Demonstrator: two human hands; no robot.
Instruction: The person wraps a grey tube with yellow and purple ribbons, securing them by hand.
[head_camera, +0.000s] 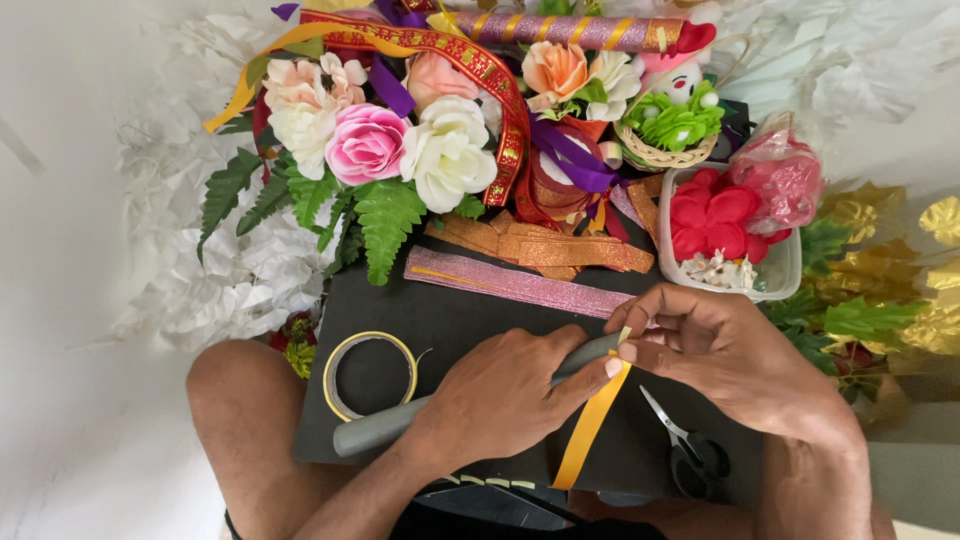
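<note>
1. Both grips met at one end of a grey rod (400, 425): the left hand (500, 395) was wrapped around the rod's middle, its fingers closed on it, while the right hand (725, 350) pinched the top of a yellow-orange ribbon (590, 425) between thumb and fingertips, pressing it to the rod's tip.
2. Rod and ribbon lay across a black board (440, 320) resting on the person's lap; the ribbon hung loose from the pinch down toward the near edge.
3. Likely risks: the ribbon could slip from such a small pinch, or go on crooked if the rod rolled in the left hand; the loose tail could also twist.
4. Pose: the left forearm came up from bottom centre, wrist straight; the right wrist bent inward from the right, fingers curled over the rod's tip.
5. Scissors (685, 445) lay just beside the right wrist, closed, near the ribbon's tail.
6. A roll of tape (370, 372) sat left of the left hand, touching the rod.
7. Further off: glitter strips (520, 283), artificial flowers (400, 140) with fern leaves, and a clear tub of red petals (715, 222).
</note>
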